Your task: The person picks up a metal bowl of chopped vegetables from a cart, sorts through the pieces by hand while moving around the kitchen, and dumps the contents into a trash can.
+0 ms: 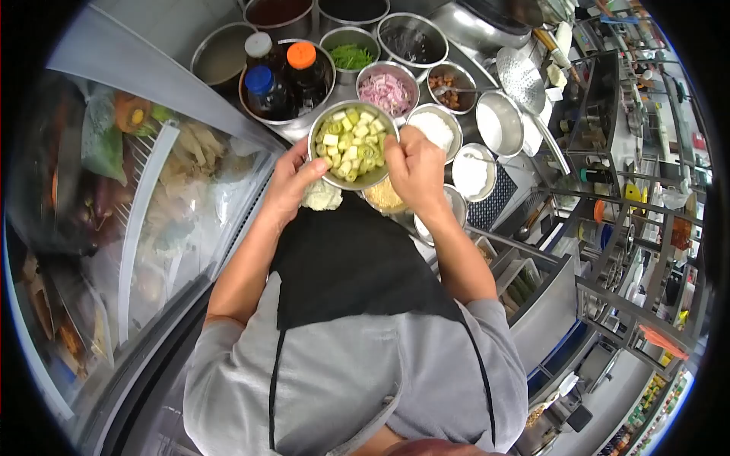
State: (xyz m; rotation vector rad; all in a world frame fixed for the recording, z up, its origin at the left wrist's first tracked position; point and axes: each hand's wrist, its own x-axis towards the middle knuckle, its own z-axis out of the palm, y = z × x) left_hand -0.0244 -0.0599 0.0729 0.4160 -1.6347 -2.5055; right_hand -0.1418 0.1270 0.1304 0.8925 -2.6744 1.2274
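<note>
Metal bowl w/ chopped green veg (353,146): held upright, approx. level, btwn both hands at the near edge of the container group, in front of the black apron. L hand (293,178): at L side of bowl, thumb over the rim, other fingers around the outer wall; wall pinched btwn them. R hand (414,167): at R side, fingers curled, gripping the rim; exact fingertip contact hidden.

Surrounding items: pale cloth (322,196) just below bowl, near L hand. Container w/ yellow granular matl. (385,196) partly under bowl & R hand. Beyond bowl: pot w/ capped bottles (287,82) (caps: white, blue, orange), container w/ sliced pink onion (388,90), container w/ chopped greens (351,53). R of onion: container w/ brown pieces (450,90). Container w/ white powder (435,128): just beside R hand. Farther R: perforated ladle (522,76). Far L: glass-fronted cabinet w/ bagged produce (163,197).
</note>
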